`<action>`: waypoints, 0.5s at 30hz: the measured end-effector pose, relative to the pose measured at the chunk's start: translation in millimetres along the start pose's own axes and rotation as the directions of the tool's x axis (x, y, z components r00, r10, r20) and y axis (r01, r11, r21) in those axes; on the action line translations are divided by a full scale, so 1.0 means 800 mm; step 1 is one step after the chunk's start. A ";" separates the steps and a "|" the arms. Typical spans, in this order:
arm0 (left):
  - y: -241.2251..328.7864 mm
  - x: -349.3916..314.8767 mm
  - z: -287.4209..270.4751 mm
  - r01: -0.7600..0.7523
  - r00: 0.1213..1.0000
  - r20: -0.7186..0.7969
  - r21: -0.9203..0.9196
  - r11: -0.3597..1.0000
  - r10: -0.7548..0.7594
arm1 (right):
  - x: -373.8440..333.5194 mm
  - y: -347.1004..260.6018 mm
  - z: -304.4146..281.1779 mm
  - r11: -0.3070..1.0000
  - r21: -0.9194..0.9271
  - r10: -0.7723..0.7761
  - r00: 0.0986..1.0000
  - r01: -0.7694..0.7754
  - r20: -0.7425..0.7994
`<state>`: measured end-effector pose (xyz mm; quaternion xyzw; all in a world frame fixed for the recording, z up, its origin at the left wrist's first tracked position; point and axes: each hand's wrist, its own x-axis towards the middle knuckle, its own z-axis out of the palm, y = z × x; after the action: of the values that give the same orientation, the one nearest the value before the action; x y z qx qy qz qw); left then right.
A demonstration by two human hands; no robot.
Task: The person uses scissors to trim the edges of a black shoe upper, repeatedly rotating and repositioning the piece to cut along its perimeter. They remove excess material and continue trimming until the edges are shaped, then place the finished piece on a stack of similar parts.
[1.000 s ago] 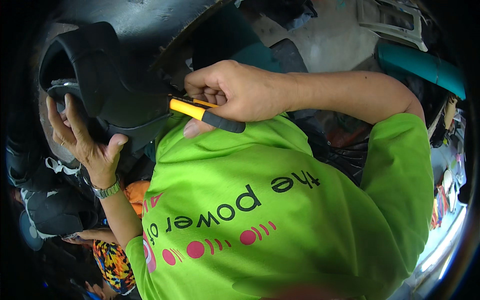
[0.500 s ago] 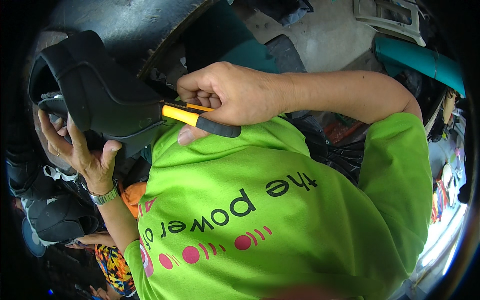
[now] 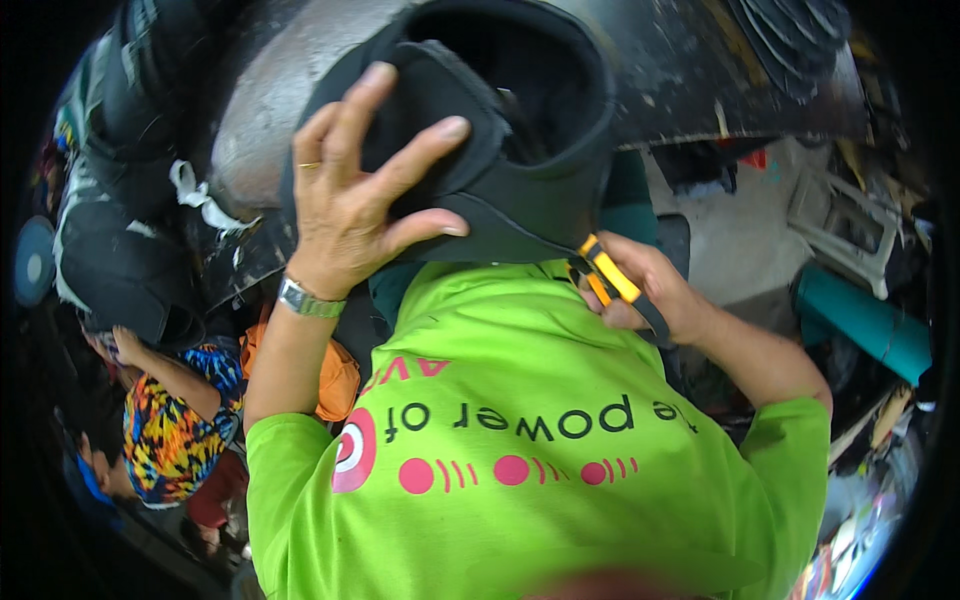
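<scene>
A black, padded fabric piece [image 3: 520, 215] with stitched seams and a wide round opening sits in front of me, partly over the table. Its full shape is hard to make out. Across its left side lies my left hand [image 3: 365, 190], fingers spread and thumb apart, touching the fabric. My right hand [image 3: 650, 290] is closed around small yellow-and-black thread snips [image 3: 612, 270] at the piece's lower right edge. The tips of the snips are hard to see against the black fabric.
The dark, worn table [image 3: 660, 90] runs along the far side, with stacked black pieces [image 3: 790, 45] at far right. More black padded pieces [image 3: 130, 260] lie at left, near another person in a patterned garment [image 3: 180, 430]. A grey plastic stool [image 3: 845, 225] and green roll [image 3: 860, 320] stand right.
The view has swung left. The black piece has turned so its opening faces up, and my left hand has shifted onto its surface. My right hand still holds the snips, now at the lower right edge.
</scene>
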<state>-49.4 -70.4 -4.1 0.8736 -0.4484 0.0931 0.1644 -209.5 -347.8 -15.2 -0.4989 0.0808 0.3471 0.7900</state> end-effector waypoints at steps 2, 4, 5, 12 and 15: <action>0.004 0.004 0.004 -0.009 0.997 -0.077 -0.027 1.000 0.007 | -0.005 -0.007 -0.003 0.999 -0.034 0.036 0.999 -0.036 -0.009; 0.006 0.005 0.005 -0.020 0.997 -0.078 0.051 0.999 0.024 | -0.008 -0.012 -0.005 0.997 -0.060 0.050 0.999 -0.051 -0.022; 0.006 0.006 0.007 -0.035 0.995 -0.097 0.021 0.999 0.037 | -0.009 -0.013 -0.005 0.996 -0.074 0.048 0.998 -0.050 -0.029; 0.005 0.003 0.006 -0.058 0.998 -0.037 0.021 0.998 0.058 | -0.008 -0.011 0.013 0.996 -0.089 -0.008 0.996 0.001 -0.084; 0.009 0.005 0.006 -0.027 1.000 -0.014 0.064 0.998 0.028 | -0.004 -0.013 0.017 0.986 -0.164 -0.029 0.993 0.011 -0.111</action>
<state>-52.6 -79.0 -5.4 0.8716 -0.4558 0.1162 0.1383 -208.3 -340.0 0.6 -0.5816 0.0918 0.3157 0.7441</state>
